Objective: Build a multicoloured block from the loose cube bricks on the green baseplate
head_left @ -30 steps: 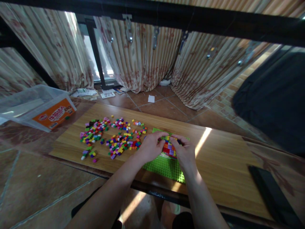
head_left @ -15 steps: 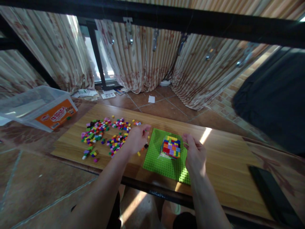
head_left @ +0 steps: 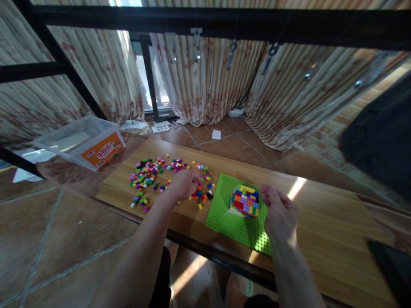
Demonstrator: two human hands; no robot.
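Note:
A green studded baseplate (head_left: 229, 216) lies on a wooden board (head_left: 317, 222). On it stands a small block built of many-coloured bricks (head_left: 244, 201). My left hand (head_left: 183, 185) reaches into the scattered pile of small coloured bricks (head_left: 150, 173) left of the plate, fingers curled down over the bricks; what they pinch is hidden. My right hand (head_left: 280, 211) rests at the plate's right edge beside the block, fingers loosely curled, nothing visible in them.
A clear plastic tub with an orange label (head_left: 85, 143) stands at the far left. Patterned curtains (head_left: 205, 81) hang behind, with papers (head_left: 160, 127) on the tiled floor. A black metal bar (head_left: 224, 19) crosses overhead. A dark object (head_left: 390, 267) lies at the right.
Both hands left the brick block. My left hand moved left into the loose bricks; my right hand drew back to the plate's right edge. The view shifted left.

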